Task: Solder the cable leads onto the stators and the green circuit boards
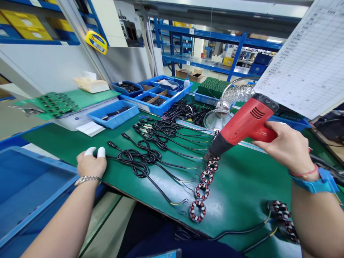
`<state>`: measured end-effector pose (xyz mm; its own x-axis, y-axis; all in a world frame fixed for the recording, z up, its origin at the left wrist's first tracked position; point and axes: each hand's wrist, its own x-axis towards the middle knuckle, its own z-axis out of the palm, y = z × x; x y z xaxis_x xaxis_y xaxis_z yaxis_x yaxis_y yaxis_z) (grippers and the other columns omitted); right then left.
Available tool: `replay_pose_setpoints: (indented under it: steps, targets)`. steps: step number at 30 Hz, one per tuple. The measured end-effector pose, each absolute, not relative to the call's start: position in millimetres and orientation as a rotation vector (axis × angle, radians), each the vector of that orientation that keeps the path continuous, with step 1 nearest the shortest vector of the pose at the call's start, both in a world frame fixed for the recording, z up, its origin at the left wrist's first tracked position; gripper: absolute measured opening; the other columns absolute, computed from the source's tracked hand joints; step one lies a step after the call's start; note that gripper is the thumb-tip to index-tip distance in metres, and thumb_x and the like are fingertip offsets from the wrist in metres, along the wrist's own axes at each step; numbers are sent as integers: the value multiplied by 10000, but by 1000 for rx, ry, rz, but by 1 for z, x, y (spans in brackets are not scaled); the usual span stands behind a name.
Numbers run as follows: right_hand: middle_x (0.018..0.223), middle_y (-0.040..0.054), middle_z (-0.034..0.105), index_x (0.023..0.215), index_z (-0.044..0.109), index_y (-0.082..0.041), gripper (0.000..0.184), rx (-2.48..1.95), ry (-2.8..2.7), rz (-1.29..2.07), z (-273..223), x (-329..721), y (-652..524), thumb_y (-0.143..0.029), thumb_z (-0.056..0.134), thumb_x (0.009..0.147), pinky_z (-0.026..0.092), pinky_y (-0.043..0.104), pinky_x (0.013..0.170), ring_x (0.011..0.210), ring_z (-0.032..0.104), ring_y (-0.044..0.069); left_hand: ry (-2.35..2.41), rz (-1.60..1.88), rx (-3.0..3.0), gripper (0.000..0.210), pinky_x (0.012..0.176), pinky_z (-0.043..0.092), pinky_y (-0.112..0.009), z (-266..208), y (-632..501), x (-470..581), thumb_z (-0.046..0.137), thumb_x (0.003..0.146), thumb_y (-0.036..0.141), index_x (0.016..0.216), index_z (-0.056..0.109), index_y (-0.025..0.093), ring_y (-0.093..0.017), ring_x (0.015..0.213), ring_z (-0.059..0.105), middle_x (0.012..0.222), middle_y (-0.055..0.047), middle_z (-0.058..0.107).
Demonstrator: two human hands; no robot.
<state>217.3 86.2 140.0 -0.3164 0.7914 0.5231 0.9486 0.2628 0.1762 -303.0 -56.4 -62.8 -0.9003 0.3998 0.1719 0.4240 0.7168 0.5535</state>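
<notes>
My right hand [287, 145] is wrapped round the handle of a red heat gun [242, 120]. Its dark nozzle points down at a row of small ring-shaped motor stators with copper windings, such as the nearest stator [197, 211]. Several coiled black cables [134, 159] lie to the left of that row, their thin coloured wire ends reaching toward the stators. At the table's left edge, my left hand [92, 163] pinches the end of a black cable between fingertips in white finger cots. The cable's tip is hidden by the fingers.
Blue trays [115, 113] and a divided blue bin [161, 95] with black parts stand at the back. A foil duct with a clear hood [217, 118] sits behind the nozzle. More wired stators [281, 209] lie front right. A large blue crate [34, 190] is at the left.
</notes>
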Motion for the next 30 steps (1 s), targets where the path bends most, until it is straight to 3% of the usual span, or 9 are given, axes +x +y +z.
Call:
replay_pose_setpoints:
  steps: [30]
  targets:
    - [906, -14, 659, 1030, 531, -299, 474, -1499, -2241, -657, 141, 213, 76, -486, 620, 603, 437, 299, 561, 755, 637, 235, -2788, -1030, -642, 551, 976, 350, -417, -70, -59, -305, 402, 814, 487, 1184, 530, 100, -291, 1098, 476, 1238, -166, 445]
